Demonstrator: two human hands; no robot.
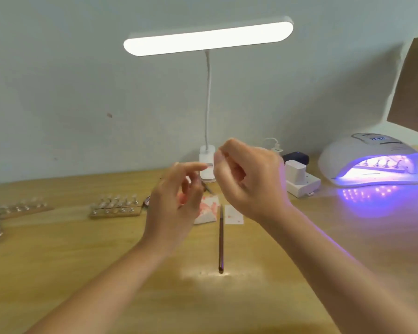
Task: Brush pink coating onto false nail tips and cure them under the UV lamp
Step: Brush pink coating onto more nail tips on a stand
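Note:
My left hand point(176, 201) is raised above the table with its fingers loosely spread, the index finger reaching toward my right hand point(246, 179). My right hand hovers beside it with fingers curled inward; nothing shows in either hand. The thin brush point(220, 239) lies on the wooden table point(70, 261) below both hands, its tip pointing at a pink-stained tissue point(209, 209). At the right the white UV lamp point(372, 160) glows purple, with a row of nail tips point(379, 163) on a holder inside. Another wooden holder of nail tips point(116, 206) stands left of my hands.
More nail tips on a holder point(17, 207) sit at the far left. A small stained paper point(233, 214) lies by the brush. A thin dark tool point(208, 188) pokes out behind my left hand. Desk lamp point(208, 37), power strip point(299, 180) and cardboard point(413, 85) line the back.

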